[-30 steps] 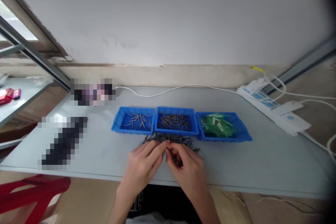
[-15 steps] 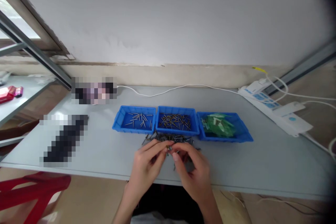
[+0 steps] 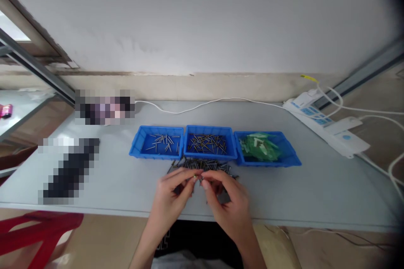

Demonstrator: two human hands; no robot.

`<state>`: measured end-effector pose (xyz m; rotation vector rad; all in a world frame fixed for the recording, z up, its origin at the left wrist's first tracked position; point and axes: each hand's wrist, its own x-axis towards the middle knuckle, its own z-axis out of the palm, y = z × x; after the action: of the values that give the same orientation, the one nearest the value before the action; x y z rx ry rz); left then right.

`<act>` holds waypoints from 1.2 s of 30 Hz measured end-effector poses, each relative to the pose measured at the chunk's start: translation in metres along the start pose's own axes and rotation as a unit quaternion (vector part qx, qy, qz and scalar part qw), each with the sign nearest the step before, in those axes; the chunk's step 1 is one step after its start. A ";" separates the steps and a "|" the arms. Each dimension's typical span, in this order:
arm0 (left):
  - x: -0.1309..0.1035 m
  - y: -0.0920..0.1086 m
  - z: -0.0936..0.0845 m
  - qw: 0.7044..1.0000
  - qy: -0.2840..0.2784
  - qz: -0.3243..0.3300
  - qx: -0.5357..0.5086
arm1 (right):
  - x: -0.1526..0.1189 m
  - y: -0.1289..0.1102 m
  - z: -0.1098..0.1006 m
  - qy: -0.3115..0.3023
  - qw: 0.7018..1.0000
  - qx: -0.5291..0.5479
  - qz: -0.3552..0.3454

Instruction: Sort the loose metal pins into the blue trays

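Note:
My left hand (image 3: 172, 193) is pinched shut on a small brass-coloured metal piece (image 3: 195, 175). Fingertip to fingertip with it, my right hand (image 3: 229, 206) pinches a small silvery metal piece (image 3: 201, 180), mostly hidden by the fingers. Just behind both hands, a pile of thin dark metal pins (image 3: 205, 164) lies loose on the table, partly covered by the fingers. Beyond it stand three blue bins: the left bin (image 3: 147, 142) holds silvery pins (image 3: 164, 139), the middle bin (image 3: 210, 156) holds brass-toned and dark pins (image 3: 208, 143), and the right bin (image 3: 288, 160) holds a green plastic bag (image 3: 273, 150).
On the grey table (image 3: 315, 193), a white power strip (image 3: 328, 128) with plugs and cables lies at the right. A white cable (image 3: 202, 104) runs along the wall. Two blurred-out items are at the left. A red stool (image 3: 47, 235) stands by the table's front left edge.
The view has shifted slightly, so the bins and table sit a little further left. Both hands stay together, fingertips still pinching, with the small pieces turned a little.

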<state>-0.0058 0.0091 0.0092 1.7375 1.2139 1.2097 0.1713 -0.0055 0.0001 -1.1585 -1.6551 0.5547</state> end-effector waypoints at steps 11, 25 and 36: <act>-0.002 -0.007 0.001 0.999 -0.006 0.047 -0.005 | 0.006 0.000 0.001 -0.018 0.999 -0.002 -0.038; -0.008 0.002 -0.001 0.999 0.052 -0.007 -0.012 | 0.052 -0.011 -0.011 0.167 0.980 -0.095 -0.056; -0.007 -0.003 -0.001 0.990 0.097 -0.093 -0.046 | 0.016 0.009 -0.006 -0.022 0.965 -0.255 -0.058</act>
<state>-0.0088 0.0031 0.0050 1.4316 1.3783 1.3217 0.1800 0.0115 0.0030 -1.4066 -1.9538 0.0719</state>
